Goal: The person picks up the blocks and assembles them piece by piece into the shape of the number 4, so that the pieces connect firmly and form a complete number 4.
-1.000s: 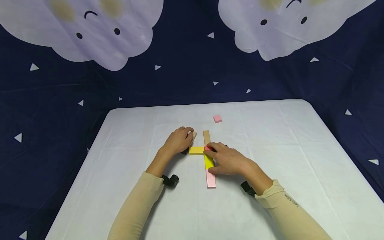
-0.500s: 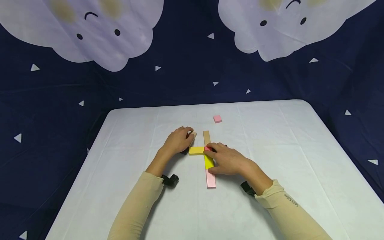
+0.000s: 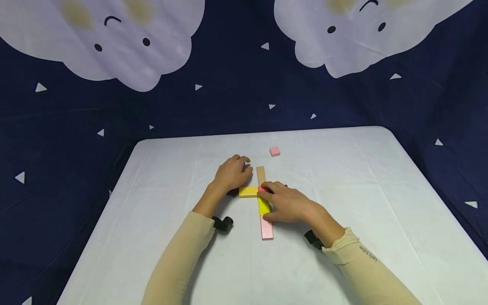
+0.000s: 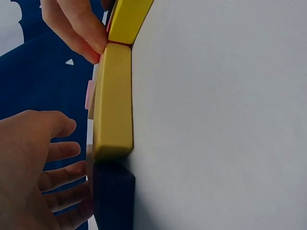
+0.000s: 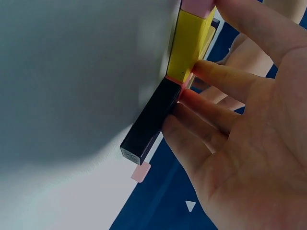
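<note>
Wooden blocks lie in a cross on the table. In the head view, a tan block (image 3: 261, 176) is at the far end, a red block (image 3: 262, 189) at the centre, then a yellow block (image 3: 264, 206) and a pink block (image 3: 267, 228) nearer. Another yellow block (image 3: 248, 192) forms the left arm, with a dark block (image 4: 114, 196) at its end. My left hand (image 3: 233, 173) hovers there, fingers loosely spread; a tan piece (image 4: 89, 155) shows by its fingertips. The fingers of my right hand (image 3: 291, 204) rest along the yellow and red blocks and a second dark block (image 5: 151, 120).
A small pink square block (image 3: 275, 151) lies apart towards the far side. The white-covered table (image 3: 152, 190) ends at a dark blue backdrop (image 3: 236, 106) with cloud and triangle prints.
My left hand has shifted slightly away and to the right. The tan piece visible at its fingertips before is now hidden in the head view. My right hand stays in place.
</note>
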`<state>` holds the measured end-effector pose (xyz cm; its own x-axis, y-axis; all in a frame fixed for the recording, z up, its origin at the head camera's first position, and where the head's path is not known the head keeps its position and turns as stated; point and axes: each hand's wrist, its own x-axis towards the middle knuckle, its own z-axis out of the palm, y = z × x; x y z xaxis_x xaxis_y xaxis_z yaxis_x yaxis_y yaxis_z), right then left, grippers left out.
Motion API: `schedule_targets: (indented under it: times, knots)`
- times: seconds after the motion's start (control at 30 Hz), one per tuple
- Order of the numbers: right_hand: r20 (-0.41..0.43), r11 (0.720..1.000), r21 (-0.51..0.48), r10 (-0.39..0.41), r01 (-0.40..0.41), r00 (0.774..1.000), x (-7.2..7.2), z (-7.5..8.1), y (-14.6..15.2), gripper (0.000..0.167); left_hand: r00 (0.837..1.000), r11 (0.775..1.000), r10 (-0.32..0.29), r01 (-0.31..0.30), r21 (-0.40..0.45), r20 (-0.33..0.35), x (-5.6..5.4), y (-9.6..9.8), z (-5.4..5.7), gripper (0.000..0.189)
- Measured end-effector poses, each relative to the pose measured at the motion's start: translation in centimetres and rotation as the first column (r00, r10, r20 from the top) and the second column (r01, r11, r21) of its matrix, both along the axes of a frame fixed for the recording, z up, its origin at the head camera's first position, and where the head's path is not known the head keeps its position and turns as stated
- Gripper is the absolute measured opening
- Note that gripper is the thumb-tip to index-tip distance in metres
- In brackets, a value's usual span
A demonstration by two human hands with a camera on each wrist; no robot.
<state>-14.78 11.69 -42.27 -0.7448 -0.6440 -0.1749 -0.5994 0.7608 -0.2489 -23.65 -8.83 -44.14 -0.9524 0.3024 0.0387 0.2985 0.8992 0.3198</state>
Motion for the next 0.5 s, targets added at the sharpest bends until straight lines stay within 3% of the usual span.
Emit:
schedule_targets:
  times: [0.5]
  knots:
    - [-0.008,1.0,0.003,0.0,0.0,1.0,0.0,0.0,-0.1,0.07,0.999,0.999,-0.037,0.037,-0.013,0.015,-2.1,2.4,0.6,0.039]
